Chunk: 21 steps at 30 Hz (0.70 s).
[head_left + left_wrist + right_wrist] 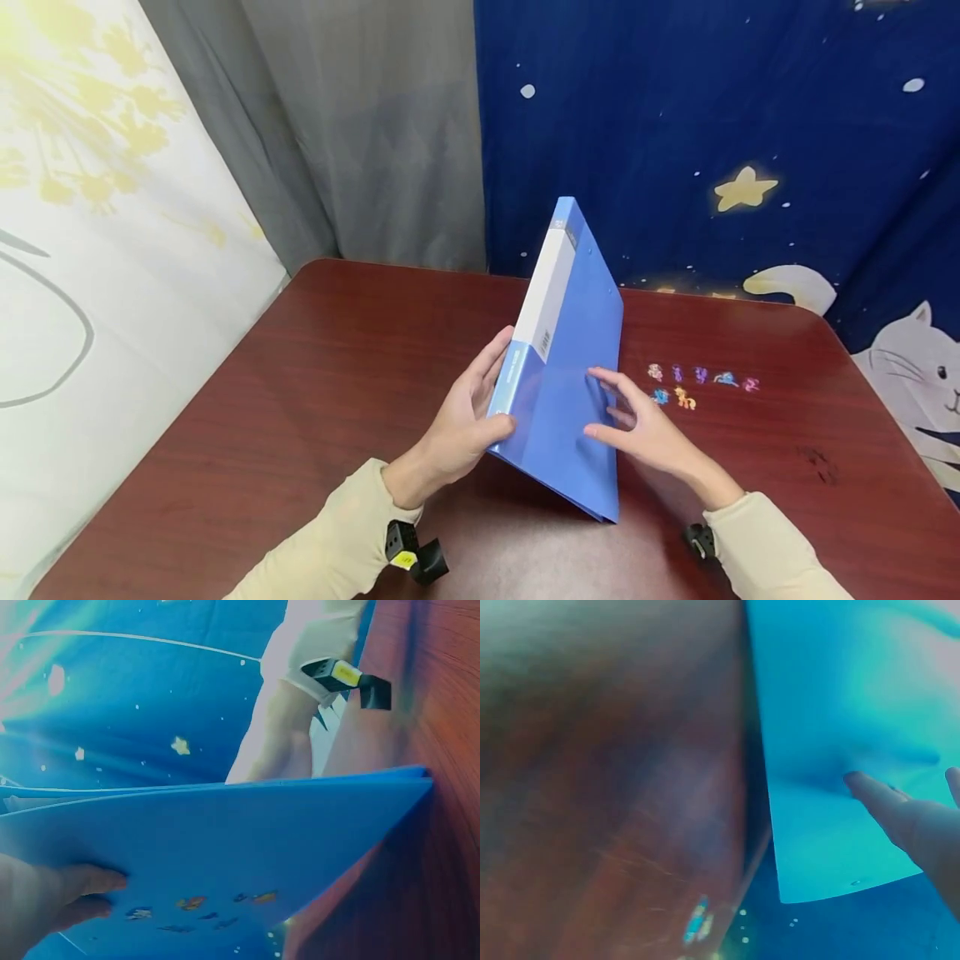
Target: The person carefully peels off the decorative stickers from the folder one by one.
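A blue folder [581,350] with a white label along its spine is held tilted above the table, its lower corner at or close to the tabletop. My left hand [468,417] grips the lower end of the spine, thumb on the near side. In the left wrist view, fingers [94,879] of that hand lie against a cover bearing several small colourful stickers [191,903]. My right hand [648,429] is spread in front of the other cover, fingers loosely extended. Its fingertips [855,780] are at that cover; whether they touch it I cannot tell.
Several small pony-shaped stickers [701,375] lie on the reddish-brown table [360,350] to the right of the folder. A dark smudge [817,465] marks the table's right side. Blue star-patterned and grey curtains [390,133] hang behind, with a white patterned cloth [135,250] at left.
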Each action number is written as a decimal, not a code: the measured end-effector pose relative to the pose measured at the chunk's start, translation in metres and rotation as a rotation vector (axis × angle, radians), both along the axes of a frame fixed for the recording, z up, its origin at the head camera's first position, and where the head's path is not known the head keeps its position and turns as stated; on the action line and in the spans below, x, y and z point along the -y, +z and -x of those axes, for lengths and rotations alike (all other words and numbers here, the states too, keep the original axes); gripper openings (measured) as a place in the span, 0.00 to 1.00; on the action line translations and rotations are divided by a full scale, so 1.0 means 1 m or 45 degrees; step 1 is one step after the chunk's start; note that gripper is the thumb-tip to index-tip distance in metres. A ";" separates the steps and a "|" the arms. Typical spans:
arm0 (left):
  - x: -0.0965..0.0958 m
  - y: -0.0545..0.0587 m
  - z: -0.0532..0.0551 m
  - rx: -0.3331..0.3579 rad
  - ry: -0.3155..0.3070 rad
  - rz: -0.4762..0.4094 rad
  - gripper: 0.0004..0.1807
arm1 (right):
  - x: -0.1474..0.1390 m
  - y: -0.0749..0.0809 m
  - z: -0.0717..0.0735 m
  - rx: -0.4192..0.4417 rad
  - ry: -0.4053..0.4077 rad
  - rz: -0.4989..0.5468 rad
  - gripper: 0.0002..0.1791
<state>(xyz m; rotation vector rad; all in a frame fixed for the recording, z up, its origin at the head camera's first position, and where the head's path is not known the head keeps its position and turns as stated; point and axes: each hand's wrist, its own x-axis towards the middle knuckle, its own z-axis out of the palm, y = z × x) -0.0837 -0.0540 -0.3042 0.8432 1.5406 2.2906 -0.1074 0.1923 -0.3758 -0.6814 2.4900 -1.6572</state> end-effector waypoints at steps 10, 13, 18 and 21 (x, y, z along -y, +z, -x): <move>-0.010 0.004 -0.015 -0.472 0.008 -0.010 0.47 | 0.003 0.066 0.014 0.018 -0.015 0.371 0.28; -0.015 0.010 -0.021 -0.566 -0.025 -0.018 0.48 | 0.006 0.090 0.018 -0.016 -0.017 0.459 0.29; -0.021 0.020 -0.028 -0.734 -0.029 0.067 0.49 | 0.011 0.126 0.022 -0.127 -0.074 0.570 0.31; -0.023 0.020 -0.028 -0.939 0.065 0.193 0.48 | 0.014 0.145 0.024 -0.201 -0.126 0.665 0.32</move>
